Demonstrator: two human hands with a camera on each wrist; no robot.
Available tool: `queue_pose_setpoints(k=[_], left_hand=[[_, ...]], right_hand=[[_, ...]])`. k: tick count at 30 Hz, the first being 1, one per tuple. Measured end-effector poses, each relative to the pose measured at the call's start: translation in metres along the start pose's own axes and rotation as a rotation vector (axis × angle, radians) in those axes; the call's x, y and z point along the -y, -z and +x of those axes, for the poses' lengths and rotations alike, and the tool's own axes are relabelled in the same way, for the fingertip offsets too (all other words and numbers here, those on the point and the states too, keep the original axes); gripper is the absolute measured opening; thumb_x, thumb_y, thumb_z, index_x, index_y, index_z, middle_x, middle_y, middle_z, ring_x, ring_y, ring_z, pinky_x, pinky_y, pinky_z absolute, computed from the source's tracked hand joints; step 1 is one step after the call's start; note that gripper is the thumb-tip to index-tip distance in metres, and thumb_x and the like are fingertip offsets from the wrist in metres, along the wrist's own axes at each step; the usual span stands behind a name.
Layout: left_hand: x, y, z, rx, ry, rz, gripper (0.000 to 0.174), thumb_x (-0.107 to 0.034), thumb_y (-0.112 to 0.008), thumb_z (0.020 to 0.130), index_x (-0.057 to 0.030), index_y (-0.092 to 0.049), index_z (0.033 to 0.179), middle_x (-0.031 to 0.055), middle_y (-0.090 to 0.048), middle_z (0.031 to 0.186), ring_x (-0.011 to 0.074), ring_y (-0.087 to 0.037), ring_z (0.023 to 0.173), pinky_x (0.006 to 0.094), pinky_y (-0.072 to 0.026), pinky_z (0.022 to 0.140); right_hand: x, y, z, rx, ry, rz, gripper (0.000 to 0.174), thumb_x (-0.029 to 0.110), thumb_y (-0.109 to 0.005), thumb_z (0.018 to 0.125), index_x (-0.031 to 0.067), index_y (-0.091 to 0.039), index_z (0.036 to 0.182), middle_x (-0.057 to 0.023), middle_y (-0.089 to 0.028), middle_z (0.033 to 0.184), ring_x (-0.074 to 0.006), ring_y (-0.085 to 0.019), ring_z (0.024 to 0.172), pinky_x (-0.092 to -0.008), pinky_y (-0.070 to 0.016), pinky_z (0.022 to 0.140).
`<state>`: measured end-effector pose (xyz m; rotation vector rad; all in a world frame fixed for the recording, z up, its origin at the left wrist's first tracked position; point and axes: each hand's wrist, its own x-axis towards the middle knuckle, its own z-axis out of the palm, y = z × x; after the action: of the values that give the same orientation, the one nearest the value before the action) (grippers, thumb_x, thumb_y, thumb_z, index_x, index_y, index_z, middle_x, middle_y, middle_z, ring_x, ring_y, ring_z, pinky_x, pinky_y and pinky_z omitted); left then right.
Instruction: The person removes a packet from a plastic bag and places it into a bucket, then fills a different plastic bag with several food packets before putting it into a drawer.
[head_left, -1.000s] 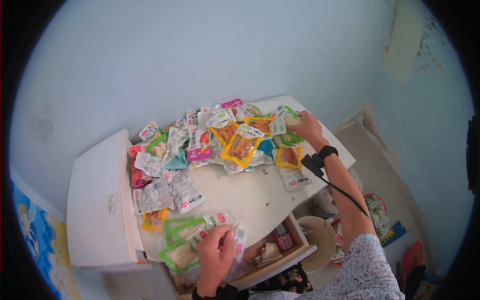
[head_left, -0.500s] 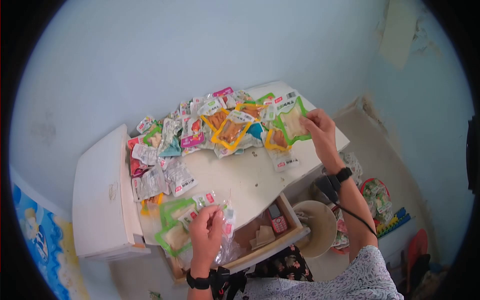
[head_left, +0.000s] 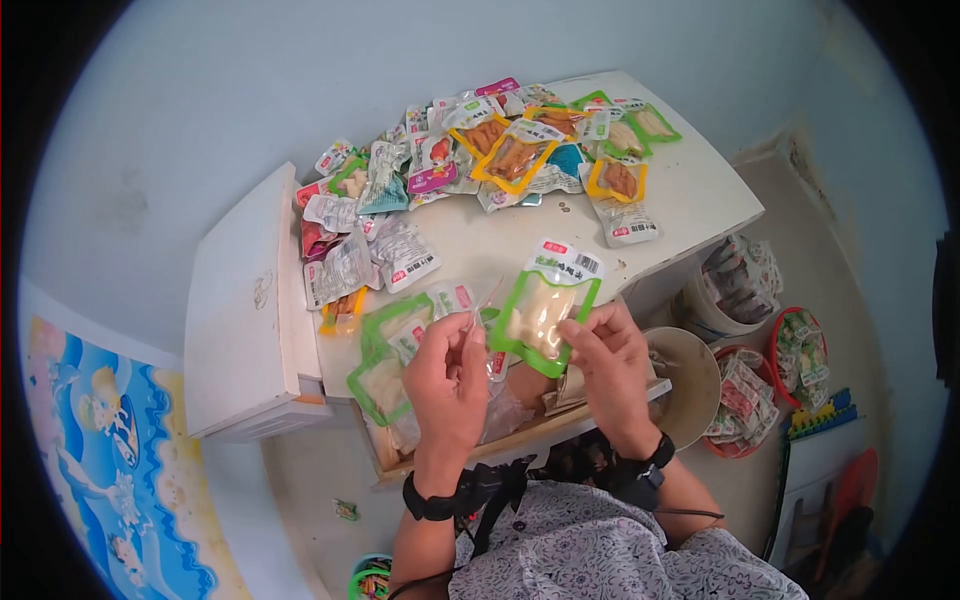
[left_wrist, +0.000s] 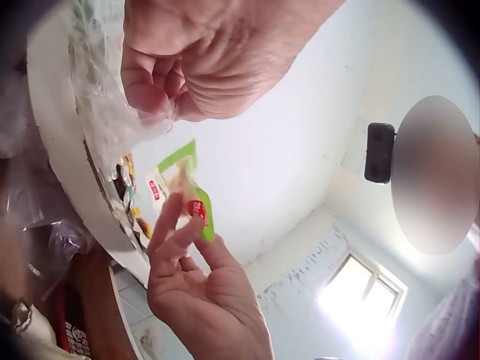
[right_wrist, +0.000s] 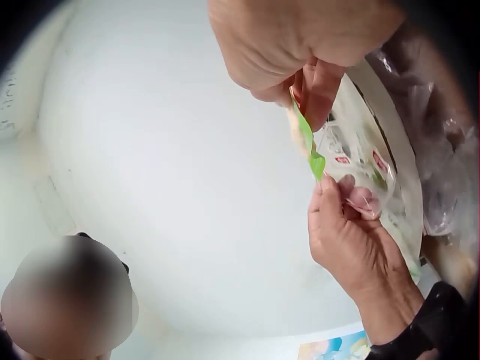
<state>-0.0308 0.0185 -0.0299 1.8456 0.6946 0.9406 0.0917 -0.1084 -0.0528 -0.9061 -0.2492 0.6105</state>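
Note:
In the head view my right hand pinches a green-bordered snack packet with pale pieces showing through its clear front. The packet is held up above the table's front edge, printed white end at the top. My left hand pinches the edge of a clear plastic bag between thumb and fingers. Inside the bag lie green-bordered packets of the same kind. The left wrist view shows the right hand's packet apart from the bag, just beyond the left hand.
Several snack packets are heaped along the back of the white table. An open drawer sits below the hands. A bucket and red baskets of packets stand on the floor at right. A raised white cabinet borders the left.
My right hand has lifted a green-bordered packet off the right end of the pile and brought it towards my left hand. The left hand keeps holding the bag's edge. The head view has shifted.

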Motion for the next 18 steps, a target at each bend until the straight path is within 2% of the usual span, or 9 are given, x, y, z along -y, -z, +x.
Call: queue_pose_setpoints(k=[3,7,10,11,13,14,16,17,18], left_hand=[[-0.011,-0.002,-0.003,-0.031,-0.095,0.064,0.017,-0.004,-0.065,0.1,-0.0002,-0.066,0.116,-0.0019,-0.06,0.076,0.0029,-0.051,0.062,0.0209,-0.0425,0.056],[-0.016,0.0,-0.005,-0.043,-0.161,0.107,0.019,-0.005,-0.065,0.1,-0.0003,-0.066,0.119,-0.0014,-0.059,0.077,0.0039,-0.052,0.065,0.0212,-0.0436,0.057],[-0.007,0.006,-0.002,-0.058,-0.19,0.15,0.018,-0.005,-0.064,0.1,-0.0012,-0.067,0.118,-0.0013,-0.058,0.076,0.004,-0.052,0.066,0.0212,-0.0433,0.058],[-0.004,0.006,-0.003,-0.072,-0.203,0.156,0.018,-0.005,-0.064,0.1,-0.0014,-0.067,0.118,-0.0013,-0.058,0.076,0.004,-0.052,0.065,0.0213,-0.0432,0.058],[0.0,0.006,-0.005,-0.098,-0.227,0.169,0.017,-0.005,-0.064,0.101,-0.0016,-0.067,0.117,-0.0012,-0.058,0.076,0.0041,-0.052,0.065,0.0216,-0.043,0.057],[0.001,0.007,-0.006,-0.087,-0.199,0.16,0.017,-0.004,-0.064,0.1,-0.0017,-0.068,0.116,0.0033,-0.062,0.08,0.0085,-0.057,0.065,0.0244,-0.0461,0.058],[0.002,0.008,-0.006,-0.072,-0.144,0.14,0.017,-0.003,-0.065,0.098,-0.0018,-0.068,0.114,0.0123,-0.071,0.088,0.0172,-0.066,0.066,0.03,-0.0523,0.061],[0.005,0.008,-0.005,-0.067,-0.128,0.132,0.017,-0.003,-0.065,0.097,-0.0019,-0.068,0.114,0.0126,-0.072,0.089,0.0179,-0.066,0.067,0.0302,-0.0526,0.061],[0.012,0.007,-0.005,-0.062,-0.112,0.125,0.017,-0.003,-0.065,0.097,-0.002,-0.068,0.114,0.0129,-0.072,0.089,0.0185,-0.067,0.067,0.0303,-0.0529,0.062]], right_hand=[[-0.016,-0.012,0.0,-0.003,0.089,-0.064,0.013,0.005,-0.072,0.097,0.0045,-0.059,0.095,-0.0009,-0.068,0.091,-0.0045,-0.061,0.078,-0.0215,-0.0498,0.071],[-0.032,-0.038,-0.021,0.082,-0.067,0.008,0.009,0.004,-0.072,0.097,0.0012,-0.064,0.1,-0.0044,-0.071,0.098,-0.0073,-0.065,0.085,-0.023,-0.0532,0.075],[-0.059,-0.044,-0.033,0.156,-0.088,-0.038,0.01,0.002,-0.07,0.097,-0.0018,-0.066,0.106,-0.0055,-0.072,0.101,-0.0094,-0.067,0.087,-0.0242,-0.0542,0.077],[-0.058,-0.041,-0.03,0.192,-0.095,-0.136,0.015,0.003,-0.07,0.097,-0.0046,-0.067,0.11,-0.0064,-0.073,0.1,-0.0095,-0.067,0.086,-0.025,-0.0544,0.075],[-0.051,-0.036,-0.021,0.325,0.028,-0.414,0.018,0.005,-0.07,0.098,-0.0056,-0.067,0.111,-0.0078,-0.074,0.098,-0.0105,-0.067,0.082,-0.0254,-0.0546,0.073],[-0.045,-0.033,-0.016,0.392,0.09,-0.554,0.019,0.006,-0.07,0.098,-0.006,-0.067,0.112,-0.0086,-0.074,0.097,-0.011,-0.067,0.081,-0.0257,-0.0547,0.071],[-0.023,-0.027,-0.005,0.511,-0.023,-0.749,0.02,0.009,-0.069,0.099,-0.0063,-0.067,0.112,-0.0101,-0.074,0.095,-0.0126,-0.069,0.079,-0.0257,-0.0555,0.07],[-0.012,-0.025,-0.002,0.573,-0.08,-0.847,0.021,0.011,-0.069,0.1,-0.0064,-0.067,0.111,-0.0109,-0.074,0.094,-0.0134,-0.069,0.078,-0.0257,-0.0559,0.069],[-0.005,-0.023,-0.001,0.512,-0.15,-0.733,0.022,0.012,-0.068,0.1,-0.0068,-0.066,0.111,-0.012,-0.074,0.093,-0.0146,-0.07,0.078,-0.0264,-0.0568,0.068]])
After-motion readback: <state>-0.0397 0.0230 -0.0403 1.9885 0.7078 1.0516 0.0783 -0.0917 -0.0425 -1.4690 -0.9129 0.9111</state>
